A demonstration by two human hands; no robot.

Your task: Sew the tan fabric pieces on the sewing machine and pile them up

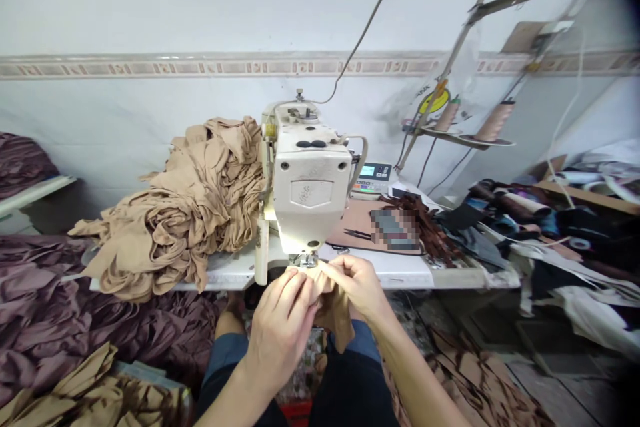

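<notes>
Right in front of the needle area of a white sewing machine [311,187], both hands grip a piece of tan fabric [336,317]. My left hand [284,317] is closed on its left side, fingers pinched together near the presser foot [303,260]. On the other side, my right hand [356,283] pinches the fabric between thumb and fingers. The cloth's upper edge lies close to the presser foot, and its lower part hangs down over the table edge. My hands hide whether the edge is under the foot.
A big heap of tan fabric pieces [200,193] lies left of the machine. To the right are thread snips [357,234] on a brown mat [345,213], a control panel [373,177] and thread cones [495,121] on a stand. Purple cloth [150,320] is piled lower left.
</notes>
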